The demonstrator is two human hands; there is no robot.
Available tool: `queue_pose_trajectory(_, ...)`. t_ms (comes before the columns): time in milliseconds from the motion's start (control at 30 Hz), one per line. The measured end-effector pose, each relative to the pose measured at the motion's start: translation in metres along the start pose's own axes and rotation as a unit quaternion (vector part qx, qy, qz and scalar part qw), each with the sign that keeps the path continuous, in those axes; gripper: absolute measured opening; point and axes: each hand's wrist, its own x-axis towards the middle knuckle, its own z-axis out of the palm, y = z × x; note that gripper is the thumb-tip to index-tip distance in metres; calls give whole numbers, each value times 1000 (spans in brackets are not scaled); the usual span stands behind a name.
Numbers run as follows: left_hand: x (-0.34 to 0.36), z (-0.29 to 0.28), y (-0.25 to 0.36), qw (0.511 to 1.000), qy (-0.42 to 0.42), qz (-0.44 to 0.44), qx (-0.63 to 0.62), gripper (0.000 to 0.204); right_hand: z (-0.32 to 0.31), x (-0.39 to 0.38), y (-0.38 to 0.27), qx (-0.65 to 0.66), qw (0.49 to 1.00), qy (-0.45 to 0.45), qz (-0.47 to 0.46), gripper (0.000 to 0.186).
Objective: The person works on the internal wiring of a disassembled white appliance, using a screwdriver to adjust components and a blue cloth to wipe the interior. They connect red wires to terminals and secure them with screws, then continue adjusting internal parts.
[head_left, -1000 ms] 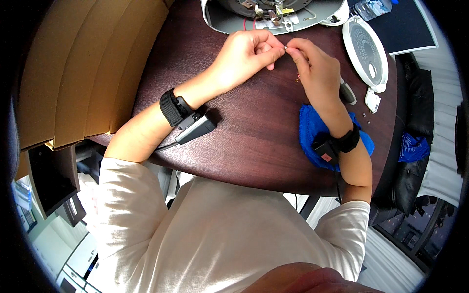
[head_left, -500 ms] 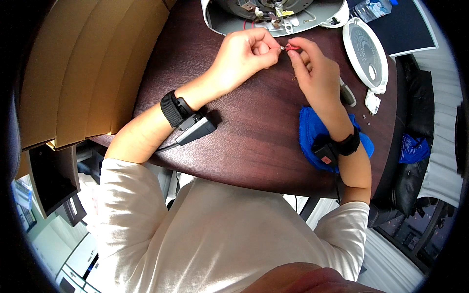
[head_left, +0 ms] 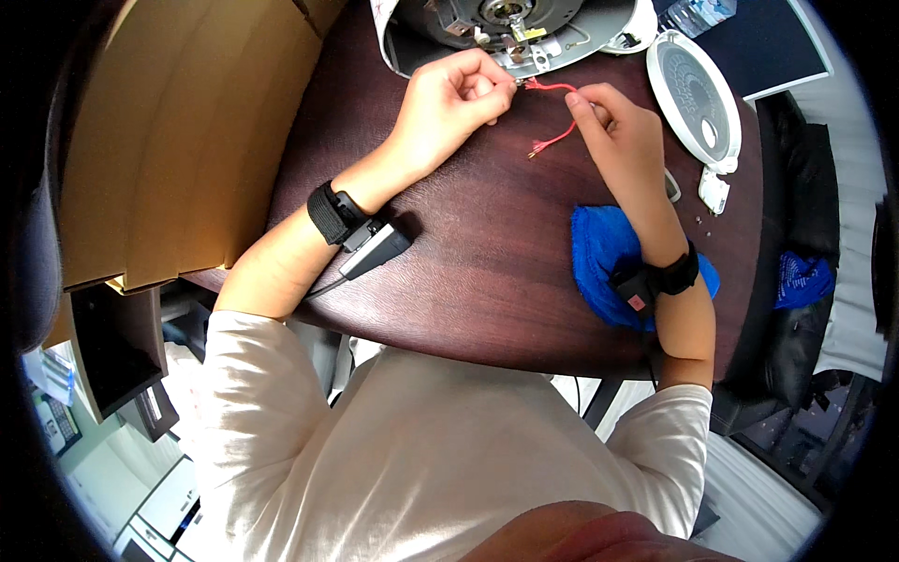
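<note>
- So the person is leaning over a dark reddish-brown surface (head_left: 449, 281) and fiddling with a thin red wire (head_left: 553, 87).
- The wire is hanging between the two hands, just in front of an opened-up grey-and-white appliance shell (head_left: 401, 47).
- Left hand (head_left: 451, 101): the fingers are bunching into a tight pinch on a shiny bit (head_left: 521, 82), right where the wire's upper end is sitting. It's too tiny for me to tell what it is.
- Right hand (head_left: 620, 136): thumb and index finger are narrowing onto the wire partway along, and its frayed loose end is dangling down toward the surface.
- Both wrists are wearing black straps, left one (head_left: 328, 214) and right one (head_left: 678, 273), each carrying a small dark device.
- A blue cloth (head_left: 592, 258) is lying crumpled under the right wrist.
- Off to the right, an oval white-rimmed lid (head_left: 732, 114) is resting near the right hand, with a few crumbs of something sitting below it.
- A plastic bottle (head_left: 698, 13) is poking in past the lid, and a big cardboard box (head_left: 187, 140) is standing on the left.
</note>
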Motion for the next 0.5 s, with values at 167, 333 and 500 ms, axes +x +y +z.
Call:
queue_pose_trajectory(167, 5, 3, 2, 1000, 22, -5, 1, 9, 1, 1, 1, 3, 999, -35, 10, 21)
queue_pose_trajectory(333, 6, 10, 3, 998, 65, 1, 18, 10, -1, 2, 3, 11, 999, -46, -6, 20)
queue_pose_trajectory(500, 7, 17, 6, 993, 97, -6, 70, 10, 2, 5, 2, 22, 1000, -11, -10, 19)
